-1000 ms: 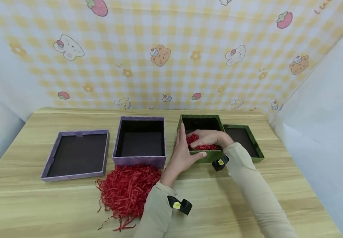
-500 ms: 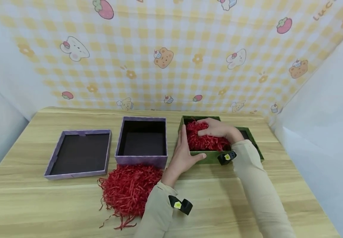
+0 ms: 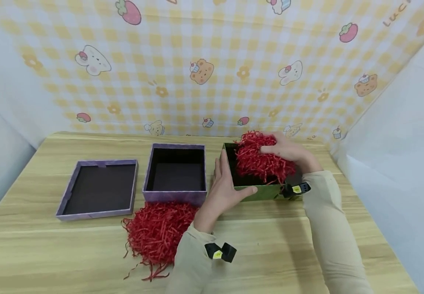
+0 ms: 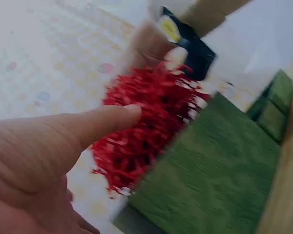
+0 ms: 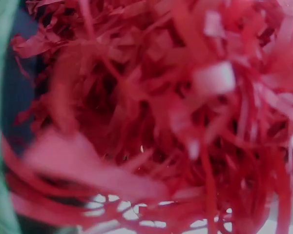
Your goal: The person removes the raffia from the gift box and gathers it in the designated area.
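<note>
My right hand [image 3: 289, 150] grips a big clump of red shredded paper [image 3: 257, 161] above the green box [image 3: 257, 192]. Loose strips dangle over the box's rim, and its dark inside shows below. Beside the box's left wall stands my left hand [image 3: 222, 192], fingers straight along that wall and thumb stretched past the front corner. In the left wrist view the green box [image 4: 210, 170] is tilted, with the clump [image 4: 146, 122] over its opening. Red strips [image 5: 151, 107] fill the right wrist view, blurred; the right fingertips are hidden in them.
The green lid [image 3: 295, 175] lies right of the green box, partly covered by the right arm. Left of it stand an open purple box [image 3: 177, 198] and its upturned lid [image 3: 99, 188]. A second heap of red shredded paper [image 3: 158, 232] lies on the wooden table [image 3: 68, 253].
My right hand has lifted the shredded paper up out of the green box and moved to the right. The left hand has stayed nearly still beside the box.
</note>
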`<state>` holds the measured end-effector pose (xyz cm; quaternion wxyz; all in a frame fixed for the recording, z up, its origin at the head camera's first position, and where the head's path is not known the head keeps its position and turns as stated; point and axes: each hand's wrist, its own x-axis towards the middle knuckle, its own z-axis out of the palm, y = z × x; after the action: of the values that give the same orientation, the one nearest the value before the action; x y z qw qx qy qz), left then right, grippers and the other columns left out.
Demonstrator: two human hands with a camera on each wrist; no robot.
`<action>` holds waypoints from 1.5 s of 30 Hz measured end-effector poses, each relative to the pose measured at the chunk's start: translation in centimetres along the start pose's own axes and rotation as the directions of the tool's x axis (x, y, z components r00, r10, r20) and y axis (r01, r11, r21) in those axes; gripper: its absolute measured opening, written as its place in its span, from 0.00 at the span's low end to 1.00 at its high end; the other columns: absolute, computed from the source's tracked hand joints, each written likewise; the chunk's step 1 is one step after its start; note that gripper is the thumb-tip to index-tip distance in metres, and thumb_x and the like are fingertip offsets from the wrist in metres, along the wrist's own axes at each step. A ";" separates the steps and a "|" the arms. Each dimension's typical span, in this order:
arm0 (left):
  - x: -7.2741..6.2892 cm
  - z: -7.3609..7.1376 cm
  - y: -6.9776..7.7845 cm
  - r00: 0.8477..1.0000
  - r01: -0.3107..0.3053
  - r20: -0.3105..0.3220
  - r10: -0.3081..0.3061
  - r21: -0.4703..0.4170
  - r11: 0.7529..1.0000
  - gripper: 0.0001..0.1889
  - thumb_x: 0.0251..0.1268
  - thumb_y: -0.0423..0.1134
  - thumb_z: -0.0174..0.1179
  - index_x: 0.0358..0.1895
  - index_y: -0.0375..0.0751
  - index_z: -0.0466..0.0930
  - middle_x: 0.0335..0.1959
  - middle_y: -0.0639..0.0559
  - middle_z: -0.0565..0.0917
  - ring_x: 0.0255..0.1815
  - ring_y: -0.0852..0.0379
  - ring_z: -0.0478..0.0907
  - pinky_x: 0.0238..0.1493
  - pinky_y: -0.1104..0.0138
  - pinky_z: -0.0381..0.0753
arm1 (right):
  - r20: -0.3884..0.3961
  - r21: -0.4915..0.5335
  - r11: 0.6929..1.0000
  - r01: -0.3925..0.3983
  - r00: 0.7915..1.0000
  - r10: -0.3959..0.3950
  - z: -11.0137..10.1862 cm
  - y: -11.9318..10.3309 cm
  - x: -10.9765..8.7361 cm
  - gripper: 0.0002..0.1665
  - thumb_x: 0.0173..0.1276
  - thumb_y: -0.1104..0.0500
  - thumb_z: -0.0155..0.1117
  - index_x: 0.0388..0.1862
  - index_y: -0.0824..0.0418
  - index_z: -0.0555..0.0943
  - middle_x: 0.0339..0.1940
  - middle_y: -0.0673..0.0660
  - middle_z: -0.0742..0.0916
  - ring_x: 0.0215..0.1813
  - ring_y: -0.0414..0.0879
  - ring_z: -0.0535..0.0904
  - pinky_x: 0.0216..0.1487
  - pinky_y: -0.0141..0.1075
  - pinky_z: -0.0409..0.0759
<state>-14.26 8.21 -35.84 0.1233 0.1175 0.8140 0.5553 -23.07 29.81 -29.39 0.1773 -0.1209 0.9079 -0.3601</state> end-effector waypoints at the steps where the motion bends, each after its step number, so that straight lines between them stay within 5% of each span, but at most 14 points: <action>1: -0.4 -0.3 0.5 1.000 -0.007 -0.004 0.007 0.001 1.000 0.60 0.54 0.56 0.65 0.69 0.65 0.16 0.73 0.48 0.26 0.72 0.39 0.37 0.61 0.41 0.56 | -0.012 0.014 1.000 0.014 1.000 -0.014 -0.2 -0.1 -0.3 0.38 0.67 0.56 0.57 0.71 0.67 0.57 0.70 0.66 0.63 0.69 0.59 0.57 0.65 0.54 0.54; 7: -3.2 -2.2 3.7 0.991 -0.114 -0.065 0.114 0.003 0.993 0.46 0.63 0.59 0.54 0.74 0.57 0.31 0.74 0.51 0.30 0.73 0.47 0.34 0.62 0.41 0.54 | -0.067 0.101 0.988 0.114 0.992 -0.107 -1.4 -0.9 -2.4 0.34 0.67 0.61 0.54 0.70 0.66 0.59 0.60 0.66 0.74 0.48 0.44 0.77 0.54 0.37 0.71; 10: -4.8 -3.5 4.8 0.981 -0.164 -0.107 0.165 0.016 0.986 0.41 0.65 0.59 0.51 0.75 0.56 0.40 0.74 0.53 0.34 0.73 0.49 0.36 0.63 0.42 0.52 | -0.092 0.106 0.987 0.125 0.989 -0.115 -1.7 -1.7 -3.6 0.36 0.66 0.63 0.53 0.72 0.68 0.55 0.62 0.68 0.72 0.44 0.40 0.79 0.55 0.39 0.71; 16: -7.8 -6.1 5.8 0.966 -0.232 -0.101 0.240 0.082 0.969 0.34 0.67 0.60 0.47 0.73 0.63 0.47 0.74 0.61 0.37 0.73 0.56 0.38 0.63 0.43 0.53 | -0.157 0.019 0.996 0.086 0.984 -0.082 -1.7 -3.3 -6.1 0.43 0.58 0.65 0.58 0.72 0.68 0.54 0.70 0.67 0.60 0.66 0.60 0.62 0.64 0.58 0.52; 17: -8.4 -6.6 5.7 0.962 -0.251 -0.085 0.261 0.113 0.961 0.33 0.67 0.60 0.47 0.73 0.64 0.47 0.74 0.62 0.38 0.73 0.57 0.39 0.62 0.43 0.55 | -0.163 0.008 0.995 0.096 0.982 -0.093 -1.5 -3.6 -6.6 0.42 0.57 0.66 0.59 0.71 0.69 0.56 0.70 0.68 0.60 0.68 0.62 0.57 0.64 0.59 0.52; 19: -9.4 -7.7 5.4 0.948 -0.301 -0.046 0.315 0.196 0.933 0.32 0.67 0.59 0.47 0.72 0.63 0.49 0.74 0.63 0.39 0.73 0.57 0.41 0.61 0.43 0.58 | -0.157 0.009 0.988 0.155 0.976 -0.152 -0.9 -3.9 -7.6 0.38 0.56 0.68 0.59 0.68 0.69 0.62 0.64 0.68 0.69 0.63 0.61 0.66 0.61 0.55 0.62; 23: -11.6 -10.2 3.6 0.905 -0.387 -0.004 0.426 0.407 0.827 0.31 0.67 0.55 0.52 0.71 0.54 0.58 0.74 0.58 0.46 0.73 0.55 0.44 0.57 0.47 0.66 | -0.089 0.104 0.930 0.353 0.935 -0.344 0.9 -4.0 -8.9 0.31 0.53 0.75 0.57 0.60 0.68 0.70 0.47 0.62 0.82 0.42 0.52 0.80 0.45 0.41 0.77; 26: -13.1 -11.8 2.1 0.894 -0.383 -0.011 0.448 0.503 0.775 0.29 0.65 0.49 0.57 0.68 0.49 0.64 0.73 0.55 0.51 0.73 0.53 0.46 0.54 0.46 0.69 | -0.019 0.155 0.890 0.428 0.902 -0.431 2.5 -3.8 -9.3 0.30 0.52 0.76 0.59 0.57 0.63 0.73 0.40 0.55 0.84 0.35 0.47 0.80 0.39 0.37 0.78; 33: -14.8 -13.9 0.2 0.882 -0.380 -0.006 0.471 0.581 0.719 0.28 0.60 0.45 0.62 0.65 0.49 0.69 0.72 0.55 0.54 0.71 0.49 0.51 0.52 0.43 0.69 | 0.076 0.132 0.905 0.404 0.906 -0.416 6.5 -2.5 -9.7 0.29 0.51 0.72 0.61 0.53 0.53 0.75 0.42 0.52 0.81 0.35 0.45 0.74 0.36 0.38 0.76; 40: -15.3 -14.8 -0.8 0.886 -0.343 -0.016 0.463 0.649 0.679 0.27 0.59 0.47 0.63 0.62 0.47 0.72 0.71 0.53 0.58 0.71 0.50 0.50 0.52 0.45 0.69 | 0.124 0.029 0.952 0.306 0.944 -0.307 9.7 -0.6 -10.7 0.30 0.49 0.67 0.62 0.56 0.59 0.76 0.57 0.61 0.77 0.59 0.58 0.70 0.53 0.51 0.71; 45: -15.4 -15.2 -1.4 0.897 -0.320 -0.019 0.442 0.662 0.678 0.26 0.59 0.47 0.63 0.61 0.46 0.73 0.70 0.52 0.59 0.71 0.50 0.50 0.54 0.46 0.68 | 0.143 -0.073 0.966 0.248 0.961 -0.236 11.3 0.6 -11.0 0.34 0.48 0.63 0.63 0.59 0.66 0.73 0.62 0.68 0.72 0.64 0.62 0.64 0.56 0.57 0.67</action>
<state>-4.82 -10.62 -30.69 -0.1164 0.2703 0.9186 0.2636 -8.47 27.20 -34.90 0.1861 -0.2626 0.8879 -0.3288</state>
